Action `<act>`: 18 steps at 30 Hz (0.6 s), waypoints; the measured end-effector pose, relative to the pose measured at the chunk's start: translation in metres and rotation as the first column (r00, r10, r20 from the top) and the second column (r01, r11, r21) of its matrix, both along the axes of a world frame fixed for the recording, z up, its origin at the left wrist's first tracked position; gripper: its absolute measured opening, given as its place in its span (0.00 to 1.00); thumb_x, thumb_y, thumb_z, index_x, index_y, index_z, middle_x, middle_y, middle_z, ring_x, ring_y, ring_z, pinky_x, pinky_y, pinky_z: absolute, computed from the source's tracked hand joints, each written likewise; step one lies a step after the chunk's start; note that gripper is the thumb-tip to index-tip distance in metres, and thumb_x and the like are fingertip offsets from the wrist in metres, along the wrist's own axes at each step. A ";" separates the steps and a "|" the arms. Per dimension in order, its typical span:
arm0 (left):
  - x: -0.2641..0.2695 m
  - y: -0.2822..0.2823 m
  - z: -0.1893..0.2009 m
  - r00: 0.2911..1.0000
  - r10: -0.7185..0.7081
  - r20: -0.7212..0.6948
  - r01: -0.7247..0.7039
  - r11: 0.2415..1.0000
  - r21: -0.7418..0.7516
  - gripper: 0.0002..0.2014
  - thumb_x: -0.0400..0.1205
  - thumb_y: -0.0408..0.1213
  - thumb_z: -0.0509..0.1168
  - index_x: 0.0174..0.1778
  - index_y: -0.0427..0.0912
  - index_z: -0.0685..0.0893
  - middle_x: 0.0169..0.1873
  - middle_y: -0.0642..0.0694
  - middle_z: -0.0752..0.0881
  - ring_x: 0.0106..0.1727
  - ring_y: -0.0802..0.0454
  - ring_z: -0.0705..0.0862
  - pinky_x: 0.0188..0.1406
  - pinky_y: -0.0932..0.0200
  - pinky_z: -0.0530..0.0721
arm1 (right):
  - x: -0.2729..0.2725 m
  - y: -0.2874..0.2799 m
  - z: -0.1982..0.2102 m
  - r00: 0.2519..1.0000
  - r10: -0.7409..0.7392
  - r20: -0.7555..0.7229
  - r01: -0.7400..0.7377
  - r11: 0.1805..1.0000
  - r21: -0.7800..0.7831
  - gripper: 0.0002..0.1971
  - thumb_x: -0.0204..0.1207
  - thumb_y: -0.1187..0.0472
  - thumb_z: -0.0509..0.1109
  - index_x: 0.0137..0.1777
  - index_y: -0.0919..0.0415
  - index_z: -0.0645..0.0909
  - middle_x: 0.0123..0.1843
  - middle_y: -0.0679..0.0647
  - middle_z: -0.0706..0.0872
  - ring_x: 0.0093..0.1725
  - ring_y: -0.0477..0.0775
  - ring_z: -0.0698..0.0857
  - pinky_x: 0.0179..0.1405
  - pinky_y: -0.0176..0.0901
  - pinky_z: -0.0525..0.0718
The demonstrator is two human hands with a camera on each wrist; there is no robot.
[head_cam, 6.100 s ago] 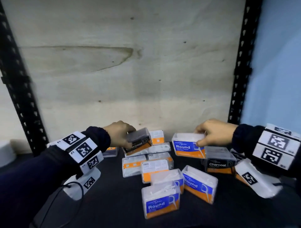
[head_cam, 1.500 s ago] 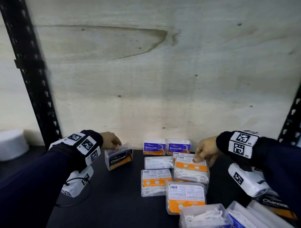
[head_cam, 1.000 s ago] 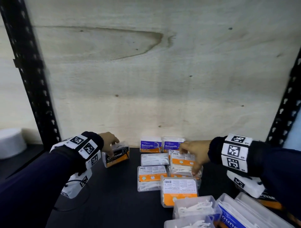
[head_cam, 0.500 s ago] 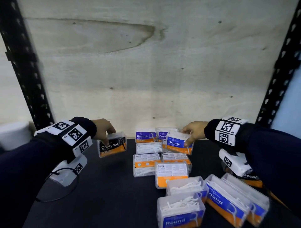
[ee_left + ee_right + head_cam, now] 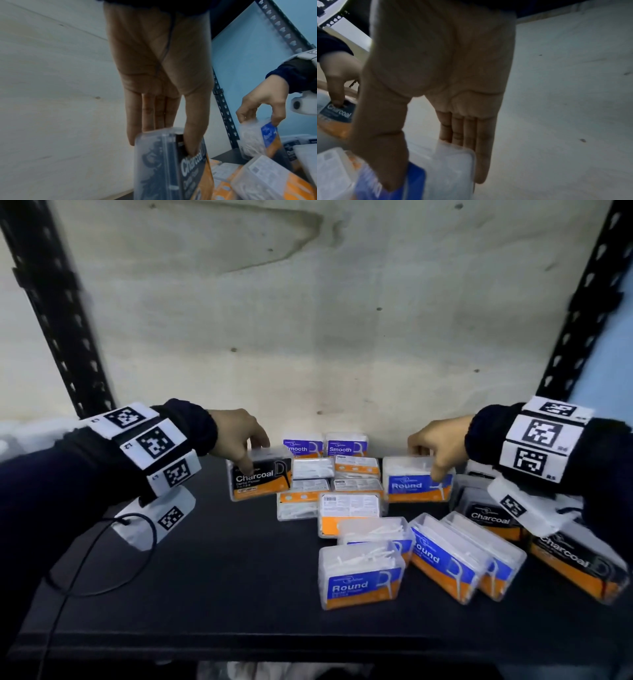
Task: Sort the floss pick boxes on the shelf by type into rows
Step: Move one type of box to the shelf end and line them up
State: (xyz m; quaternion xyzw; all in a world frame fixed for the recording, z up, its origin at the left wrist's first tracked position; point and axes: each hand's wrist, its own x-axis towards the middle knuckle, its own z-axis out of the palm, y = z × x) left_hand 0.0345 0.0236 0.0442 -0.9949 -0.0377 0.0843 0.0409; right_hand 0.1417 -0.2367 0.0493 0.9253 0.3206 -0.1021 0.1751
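My left hand (image 5: 239, 440) pinches a black Charcoal box (image 5: 259, 477) between thumb and fingers, at the back left of the shelf; the left wrist view shows the same Charcoal box (image 5: 173, 166) under my thumb. My right hand (image 5: 436, 446) grips a blue Round box (image 5: 418, 480) from above, right of the middle cluster; that Round box (image 5: 419, 175) is blurred in the right wrist view. Two purple Smooth boxes (image 5: 325, 444) stand against the back wall. Flat orange-backed boxes (image 5: 349, 508) lie between my hands.
More Round boxes (image 5: 361, 573) and a tilted pair (image 5: 459, 556) sit at the front right. Other Charcoal boxes (image 5: 489, 517) lie under my right wrist. Black uprights (image 5: 61, 313) flank the plywood back wall (image 5: 308, 337). The dark shelf (image 5: 171, 594) spreads to the front left.
My right hand left the flat boxes, took hold of a Round box and carried it right. My left hand kept the Charcoal box and shifted it toward the cluster. The camera tilted down.
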 end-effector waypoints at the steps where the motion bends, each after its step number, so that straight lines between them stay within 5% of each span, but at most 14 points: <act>1: -0.001 -0.004 0.000 1.000 -0.002 -0.001 0.002 1.000 0.002 0.24 0.75 0.39 0.71 0.68 0.43 0.79 0.61 0.47 0.86 0.51 0.55 0.78 0.54 0.62 0.78 | -0.001 -0.002 -0.002 1.000 0.001 -0.003 -0.001 1.000 -0.019 0.16 0.70 0.64 0.73 0.51 0.58 0.69 0.39 0.48 0.73 0.36 0.49 0.74 0.17 0.28 0.72; 4: -0.005 -0.012 0.000 1.000 -0.003 -0.012 0.003 1.000 0.007 0.25 0.75 0.39 0.71 0.69 0.43 0.79 0.62 0.47 0.85 0.50 0.55 0.78 0.53 0.61 0.78 | -0.002 -0.006 -0.014 0.999 0.031 -0.028 -0.034 0.995 -0.096 0.19 0.70 0.64 0.74 0.60 0.59 0.77 0.49 0.52 0.81 0.48 0.49 0.75 0.35 0.36 0.75; 8: -0.008 -0.019 0.000 1.000 -0.007 -0.023 0.008 1.000 0.015 0.25 0.75 0.40 0.71 0.70 0.43 0.78 0.62 0.47 0.85 0.51 0.55 0.78 0.51 0.63 0.76 | -0.007 -0.005 -0.028 0.994 0.031 -0.103 -0.042 0.993 -0.112 0.26 0.72 0.63 0.73 0.70 0.62 0.74 0.69 0.57 0.80 0.52 0.47 0.73 0.36 0.33 0.74; 12: -0.010 -0.021 0.002 0.999 -0.006 -0.037 0.007 1.000 0.021 0.26 0.75 0.40 0.71 0.71 0.43 0.77 0.63 0.47 0.85 0.54 0.53 0.79 0.51 0.64 0.75 | -0.008 0.002 -0.031 0.991 0.024 -0.134 -0.042 0.990 -0.138 0.25 0.74 0.64 0.72 0.72 0.62 0.74 0.71 0.58 0.80 0.53 0.50 0.75 0.46 0.36 0.77; 15: -0.011 -0.020 0.002 0.999 -0.005 -0.045 0.006 1.000 0.028 0.27 0.75 0.40 0.71 0.71 0.43 0.77 0.64 0.46 0.84 0.53 0.54 0.78 0.55 0.62 0.78 | -0.010 0.011 -0.023 0.989 0.055 -0.137 -0.061 0.997 -0.044 0.24 0.74 0.61 0.72 0.71 0.61 0.75 0.70 0.57 0.81 0.65 0.55 0.80 0.61 0.39 0.77; 18: -0.011 -0.017 0.002 0.999 -0.006 -0.049 0.007 1.000 0.029 0.26 0.75 0.41 0.71 0.70 0.43 0.78 0.63 0.46 0.85 0.52 0.56 0.78 0.55 0.61 0.78 | -0.014 0.028 -0.019 0.983 0.130 -0.133 -0.124 0.991 0.054 0.24 0.75 0.59 0.71 0.71 0.61 0.75 0.70 0.55 0.81 0.69 0.55 0.79 0.59 0.35 0.73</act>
